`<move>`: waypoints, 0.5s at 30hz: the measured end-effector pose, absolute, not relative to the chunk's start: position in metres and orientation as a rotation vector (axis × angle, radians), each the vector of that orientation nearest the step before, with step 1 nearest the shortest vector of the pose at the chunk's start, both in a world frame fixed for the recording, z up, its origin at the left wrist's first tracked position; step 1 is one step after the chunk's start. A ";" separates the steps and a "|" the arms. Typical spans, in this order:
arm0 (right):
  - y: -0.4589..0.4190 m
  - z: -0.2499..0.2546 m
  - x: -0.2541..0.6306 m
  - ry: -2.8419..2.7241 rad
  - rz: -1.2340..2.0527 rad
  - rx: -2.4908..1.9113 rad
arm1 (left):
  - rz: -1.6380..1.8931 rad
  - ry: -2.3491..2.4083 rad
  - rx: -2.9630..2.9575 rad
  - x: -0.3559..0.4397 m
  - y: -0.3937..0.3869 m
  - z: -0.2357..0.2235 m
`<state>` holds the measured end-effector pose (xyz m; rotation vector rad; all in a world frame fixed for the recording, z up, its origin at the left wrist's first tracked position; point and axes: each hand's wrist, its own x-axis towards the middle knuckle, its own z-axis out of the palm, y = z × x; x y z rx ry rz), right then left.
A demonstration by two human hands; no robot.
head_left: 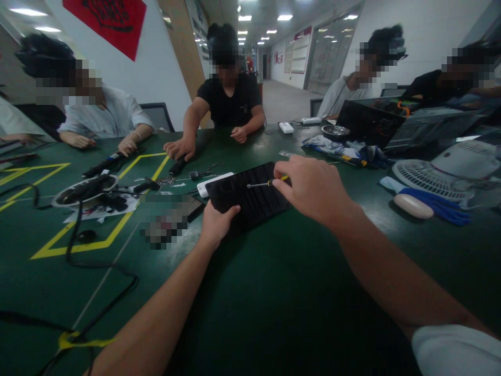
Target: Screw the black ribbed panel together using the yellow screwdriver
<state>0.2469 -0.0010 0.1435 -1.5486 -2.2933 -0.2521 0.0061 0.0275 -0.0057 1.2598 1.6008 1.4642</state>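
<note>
My left hand (219, 222) is closed on the near left corner of a flat black panel (250, 206), its thumb on the top face. The panel is tilted above the green table. In my right hand (313, 188) is a small screwdriver (260, 184) with a yellow and black handle, pinched between thumb and fingers. Its thin metal shaft lies over the panel, pointing left. Whether the tip touches the panel, I cannot tell. Behind the panel's far left edge shows a white power strip (203, 189).
Left on the green table (250, 313) are a dish of black parts (86, 189), loose cables (74, 245) and a blurred-out box (172, 222). Right are a fan (438, 167), a pale oval object (413, 206) and blue gloves (446, 209). Several people sit around the table, one reaching to a black part (178, 166).
</note>
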 end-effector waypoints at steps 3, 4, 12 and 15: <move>-0.002 0.143 0.246 -2.298 -0.252 -1.560 | 1.472 1.602 1.256 0.005 0.029 -0.008; -0.002 0.143 0.246 -2.300 -0.256 -1.561 | 1.472 1.599 1.256 0.004 0.030 -0.010; 0.002 0.142 0.250 -2.282 -0.249 -1.519 | 1.461 1.590 1.262 0.004 0.030 -0.010; 0.002 0.142 0.251 -2.252 -0.260 -1.530 | 1.450 1.601 1.252 0.005 0.028 -0.007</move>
